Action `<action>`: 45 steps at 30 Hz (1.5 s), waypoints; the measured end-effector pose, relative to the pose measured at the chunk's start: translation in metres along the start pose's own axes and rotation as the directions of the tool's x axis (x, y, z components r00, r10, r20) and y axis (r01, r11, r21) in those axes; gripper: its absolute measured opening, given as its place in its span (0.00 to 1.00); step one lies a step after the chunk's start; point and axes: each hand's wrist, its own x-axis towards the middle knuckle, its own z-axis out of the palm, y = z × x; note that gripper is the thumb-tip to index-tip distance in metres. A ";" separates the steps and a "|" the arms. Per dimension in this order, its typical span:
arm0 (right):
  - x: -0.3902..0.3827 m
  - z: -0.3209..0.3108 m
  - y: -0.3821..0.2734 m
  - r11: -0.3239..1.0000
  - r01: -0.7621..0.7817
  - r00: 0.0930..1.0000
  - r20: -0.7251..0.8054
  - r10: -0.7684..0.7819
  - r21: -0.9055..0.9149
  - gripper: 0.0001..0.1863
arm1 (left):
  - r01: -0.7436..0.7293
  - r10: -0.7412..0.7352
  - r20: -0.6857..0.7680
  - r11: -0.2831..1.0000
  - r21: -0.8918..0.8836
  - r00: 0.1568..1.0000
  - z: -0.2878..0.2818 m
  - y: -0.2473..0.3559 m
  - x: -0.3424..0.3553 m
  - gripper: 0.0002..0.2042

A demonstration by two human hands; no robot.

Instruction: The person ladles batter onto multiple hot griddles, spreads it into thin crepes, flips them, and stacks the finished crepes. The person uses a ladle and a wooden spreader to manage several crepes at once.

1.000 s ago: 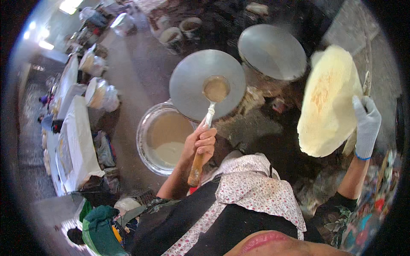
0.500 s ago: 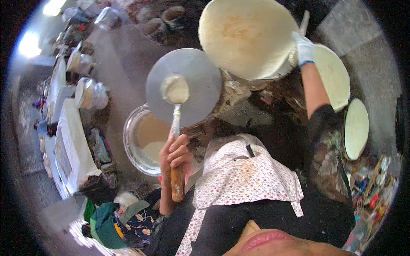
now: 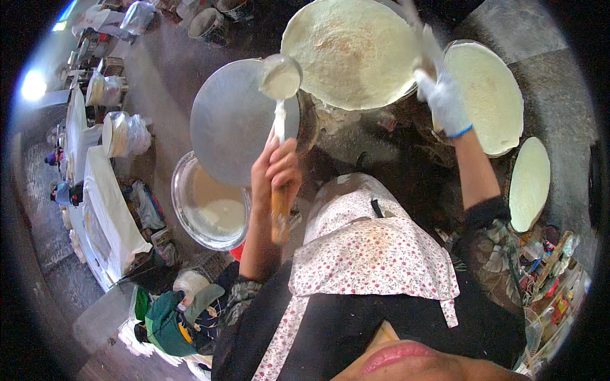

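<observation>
My left hand (image 3: 276, 168) is closed around the wooden handle of a ladle (image 3: 281, 76). Pale batter coats the ladle's bowl, which hangs over the far right edge of a bare grey round griddle (image 3: 222, 127). Below that griddle stands a bucket (image 3: 180, 206) of batter (image 3: 223, 214). A large round thin flatbread (image 3: 349, 54) covers a second griddle at the far middle. Beside its right edge, my right hand (image 3: 445, 105), in a white glove, is closed on a long pale tool (image 3: 427, 47), smeared by motion. Another round flatbread (image 3: 484, 98) lies right of this hand.
One more pale round sheet (image 3: 529, 184) lies at the far right, above assorted clutter (image 3: 559, 273). On the left, a long white-covered table (image 3: 117, 209) stands near wrapped round stacks (image 3: 121, 134). Buckets (image 3: 208, 26) stand at the back.
The ladle has shifted from the griddle's middle to its far right edge as my left hand rose. My right hand has drawn slightly down from the flatbread's edge. The whole view has shifted.
</observation>
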 end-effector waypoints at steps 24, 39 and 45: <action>-0.056 0.055 0.050 0.833 -0.169 0.946 0.152 0.288 -0.527 0.24 | -0.403 0.728 -0.005 0.385 0.830 0.686 -0.050 -0.027 0.225 0.19; -0.054 0.036 0.044 0.713 -0.067 0.899 0.268 0.347 -0.698 0.24 | -0.166 0.165 0.209 0.986 -0.013 0.964 0.030 -0.028 0.038 0.19; -0.048 0.023 0.049 0.536 0.136 0.956 0.252 0.149 -0.833 0.23 | -0.072 0.076 0.079 0.996 -0.055 0.994 0.008 -0.035 0.017 0.19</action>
